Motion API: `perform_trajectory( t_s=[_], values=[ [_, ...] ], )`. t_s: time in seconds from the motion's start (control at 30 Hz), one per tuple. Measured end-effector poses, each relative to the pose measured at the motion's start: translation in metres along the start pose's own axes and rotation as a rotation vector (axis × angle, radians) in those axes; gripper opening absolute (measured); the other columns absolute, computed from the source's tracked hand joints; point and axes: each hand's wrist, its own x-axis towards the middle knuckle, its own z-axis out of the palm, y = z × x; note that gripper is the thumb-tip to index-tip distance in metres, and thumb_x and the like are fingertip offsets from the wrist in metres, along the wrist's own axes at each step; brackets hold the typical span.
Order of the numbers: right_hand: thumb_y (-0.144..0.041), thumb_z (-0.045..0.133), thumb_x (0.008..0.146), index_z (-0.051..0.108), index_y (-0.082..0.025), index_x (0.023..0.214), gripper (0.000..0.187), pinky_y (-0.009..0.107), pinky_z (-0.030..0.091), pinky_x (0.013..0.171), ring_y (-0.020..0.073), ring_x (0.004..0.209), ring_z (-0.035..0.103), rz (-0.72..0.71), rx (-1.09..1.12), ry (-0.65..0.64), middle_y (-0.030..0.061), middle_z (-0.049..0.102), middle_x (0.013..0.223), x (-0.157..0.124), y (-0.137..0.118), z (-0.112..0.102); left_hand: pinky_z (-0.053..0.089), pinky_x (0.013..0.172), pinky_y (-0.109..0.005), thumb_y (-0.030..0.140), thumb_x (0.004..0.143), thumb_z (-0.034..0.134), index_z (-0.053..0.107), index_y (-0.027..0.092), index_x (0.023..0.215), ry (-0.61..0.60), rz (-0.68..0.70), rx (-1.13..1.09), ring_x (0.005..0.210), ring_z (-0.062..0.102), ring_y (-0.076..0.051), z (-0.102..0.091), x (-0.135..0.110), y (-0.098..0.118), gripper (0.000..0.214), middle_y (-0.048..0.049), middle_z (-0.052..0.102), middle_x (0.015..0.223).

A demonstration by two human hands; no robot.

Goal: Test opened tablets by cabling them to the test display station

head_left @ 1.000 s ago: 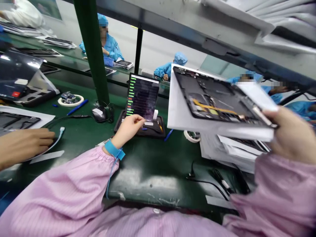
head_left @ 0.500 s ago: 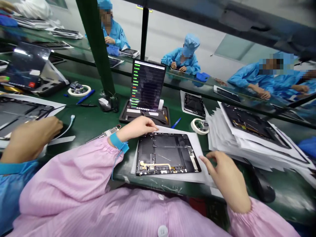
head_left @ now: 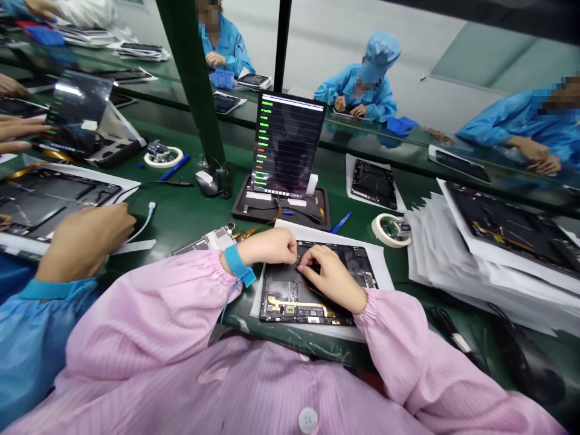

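Observation:
An opened black tablet chassis lies on a white sheet at the near edge of the green bench. My left hand is curled at the chassis's upper left corner, fingers pinched together. My right hand rests on the chassis's top middle, fingers bent and meeting the left hand's fingertips. What the fingers pinch is too small to make out. A blue wrist strap circles my left wrist. A circuit board lies just left of my left hand.
An upright tablet with green lines stands in a black cradle. A tape roll and a stack of sheets with chassis lie at the right. A co-worker's hand rests at the left. Other people in blue sit across.
My right hand moved from the sheet's right edge onto the chassis top, meeting my left hand. The camera tilted down and closer.

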Motion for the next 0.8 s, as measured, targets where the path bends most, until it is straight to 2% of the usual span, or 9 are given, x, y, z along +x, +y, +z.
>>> perform_trajectory(
  t_s=[0.5,0.8],
  values=[
    [-0.017,0.062,0.082,0.054,-0.02,0.075,0.012,0.031,0.034,0.074,0.0185,0.08,0.051,0.009,-0.015,0.019,-0.0006,0.057,0.079,0.0011,-0.0037,0.0018,0.034,0.049,-0.02,0.021,0.062,0.056,0.068,0.015,0.07,-0.068,-0.027,0.04,0.054,0.052,-0.011,-0.0011,-0.004,0.0028,0.016,-0.001,0.065,0.063],
    [-0.018,0.061,0.083,0.054,-0.02,0.074,0.012,0.032,0.035,0.073,0.0186,0.079,0.051,0.012,-0.024,0.012,-0.0004,0.058,0.078,0.0025,-0.0023,0.0024,0.033,0.048,-0.02,0.019,0.062,0.056,0.069,0.015,0.068,-0.048,-0.024,0.029,0.052,0.05,-0.01,-0.0015,-0.005,0.0058,0.014,-0.0003,0.064,0.06]
  ],
)
